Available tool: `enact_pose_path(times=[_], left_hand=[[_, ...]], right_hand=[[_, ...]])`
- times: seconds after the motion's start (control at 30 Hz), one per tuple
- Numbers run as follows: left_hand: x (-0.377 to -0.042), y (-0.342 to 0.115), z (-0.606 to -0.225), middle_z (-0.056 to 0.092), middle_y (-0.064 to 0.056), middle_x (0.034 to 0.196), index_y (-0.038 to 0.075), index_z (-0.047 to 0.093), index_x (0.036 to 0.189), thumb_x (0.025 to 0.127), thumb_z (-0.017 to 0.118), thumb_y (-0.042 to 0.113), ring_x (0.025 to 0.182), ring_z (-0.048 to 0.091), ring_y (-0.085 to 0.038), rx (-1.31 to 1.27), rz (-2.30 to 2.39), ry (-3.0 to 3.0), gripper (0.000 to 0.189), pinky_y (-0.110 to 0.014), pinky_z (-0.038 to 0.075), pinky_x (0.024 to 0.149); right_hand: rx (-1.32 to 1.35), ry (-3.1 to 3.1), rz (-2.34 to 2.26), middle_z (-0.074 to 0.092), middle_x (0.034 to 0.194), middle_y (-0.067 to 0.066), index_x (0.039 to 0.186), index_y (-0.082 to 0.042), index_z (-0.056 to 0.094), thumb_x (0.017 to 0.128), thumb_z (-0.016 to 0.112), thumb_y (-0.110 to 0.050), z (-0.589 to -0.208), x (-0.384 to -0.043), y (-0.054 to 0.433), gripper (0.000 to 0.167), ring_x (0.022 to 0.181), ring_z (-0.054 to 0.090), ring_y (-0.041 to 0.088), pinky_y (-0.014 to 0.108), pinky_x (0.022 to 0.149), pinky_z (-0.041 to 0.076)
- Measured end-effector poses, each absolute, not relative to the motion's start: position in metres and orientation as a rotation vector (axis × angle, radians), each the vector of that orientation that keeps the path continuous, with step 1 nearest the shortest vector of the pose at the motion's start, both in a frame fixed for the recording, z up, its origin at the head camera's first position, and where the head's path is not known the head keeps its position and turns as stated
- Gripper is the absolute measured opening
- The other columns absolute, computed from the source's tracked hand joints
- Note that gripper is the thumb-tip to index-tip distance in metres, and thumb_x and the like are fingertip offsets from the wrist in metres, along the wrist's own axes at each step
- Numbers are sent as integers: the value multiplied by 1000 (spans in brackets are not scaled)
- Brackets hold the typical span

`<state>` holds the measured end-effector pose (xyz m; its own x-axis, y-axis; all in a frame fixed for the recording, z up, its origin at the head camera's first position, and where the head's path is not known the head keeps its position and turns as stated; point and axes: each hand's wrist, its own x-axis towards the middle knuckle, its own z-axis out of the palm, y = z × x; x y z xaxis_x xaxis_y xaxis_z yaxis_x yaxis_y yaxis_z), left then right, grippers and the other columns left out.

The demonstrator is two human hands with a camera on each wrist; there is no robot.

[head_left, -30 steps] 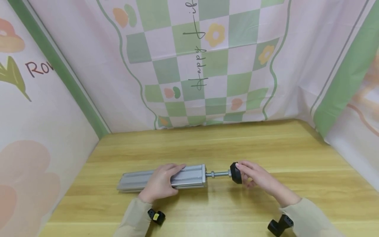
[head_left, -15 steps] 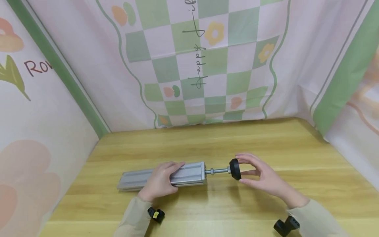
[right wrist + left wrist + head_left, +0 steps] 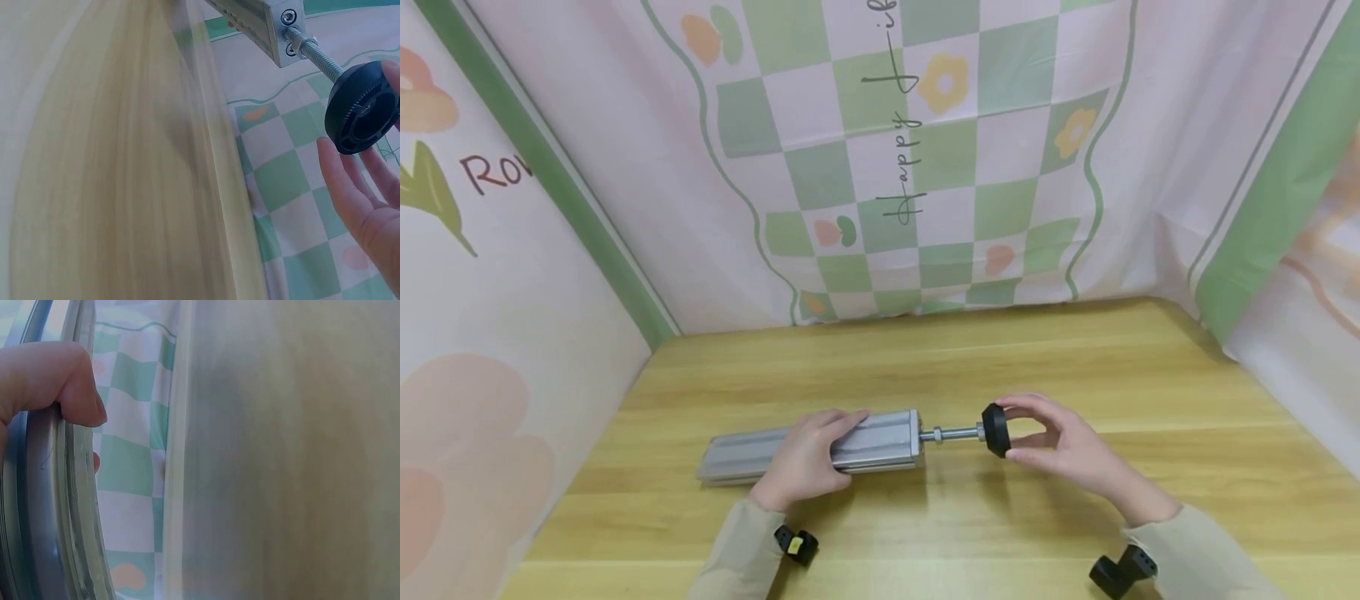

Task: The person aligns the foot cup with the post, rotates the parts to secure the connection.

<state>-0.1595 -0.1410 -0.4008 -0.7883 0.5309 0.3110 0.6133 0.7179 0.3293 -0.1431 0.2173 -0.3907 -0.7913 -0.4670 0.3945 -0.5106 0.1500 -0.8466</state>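
Note:
A long grey aluminium profile [image 3: 880,440] lies roughly crosswise over the table, with my left hand [image 3: 805,460] gripping it around the middle. From its right end plate a threaded rod [image 3: 961,432] sticks out, carrying a nut [image 3: 937,434]. At the rod's tip sits a black round levelling foot [image 3: 996,430]. My right hand [image 3: 1063,437] pinches the foot's rim, fingers above and thumb below. The right wrist view shows the ribbed hollow underside of the levelling foot [image 3: 361,115] between the digits. In the left wrist view, a bent digit lies over the profile [image 3: 44,506].
The wooden table [image 3: 925,358] ends at a checked, flower-patterned cloth [image 3: 887,275] behind. White printed cloth walls [image 3: 475,333] stand at both sides. A black camera [image 3: 797,546] is on the left wrist, another camera [image 3: 1120,572] on the right. Shadows fall below the profile and foot.
My right hand has shifted its hold: its thumb and fingers were bunched at the foot's side, then spread, and now span its rim. My left hand and the profile stay nearly in place.

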Motion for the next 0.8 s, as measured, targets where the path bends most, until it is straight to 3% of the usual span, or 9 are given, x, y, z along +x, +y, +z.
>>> enact_pose_path(times=[0.23, 0.43, 0.5, 0.67, 0.8], left_hand=[[-160, -141, -401, 64, -3, 118, 18, 56, 134, 54, 78, 10, 105, 60, -19, -919, -626, -2726, 83, -44, 46, 94], [-158, -140, -401, 64, -2, 118, 18, 55, 134, 55, 79, 11, 105, 60, -18, -920, -622, -2737, 83, -44, 46, 95], [-158, -140, -401, 63, -2, 118, 18, 55, 134, 55, 79, 10, 105, 60, -18, -920, -627, -2741, 83, -44, 46, 94], [-158, -140, -401, 63, -2, 118, 18, 55, 134, 56, 78, 10, 105, 60, -19, -920, -632, -2743, 82, -44, 47, 93], [-158, -140, -400, 63, -2, 119, 18, 55, 134, 56, 78, 10, 106, 60, -19, -919, -629, -2743, 82, -45, 46, 93]], right_hand=[[903, -2389, 1850, 59, 111, -10, 129, -15, 52, 83, 63, 3, -389, -142, 215, 50, 97, 60, 5, 28, 73, 56], [773, -2437, 1978, 56, 109, 3, 124, -21, 54, 91, 56, -3, -388, -141, 213, 38, 93, 60, 7, 39, 69, 57], [712, -2461, 2022, 55, 110, 8, 124, -19, 54, 92, 55, -6, -386, -141, 212, 35, 91, 60, 7, 42, 70, 57], [596, -2529, 2052, 52, 112, 24, 131, 4, 45, 94, 53, -12, -383, -140, 211, 41, 90, 62, 8, 43, 71, 57], [534, -2582, 2055, 53, 110, 24, 133, 9, 39, 95, 51, -16, -381, -141, 210, 47, 88, 62, 10, 43, 69, 57]])
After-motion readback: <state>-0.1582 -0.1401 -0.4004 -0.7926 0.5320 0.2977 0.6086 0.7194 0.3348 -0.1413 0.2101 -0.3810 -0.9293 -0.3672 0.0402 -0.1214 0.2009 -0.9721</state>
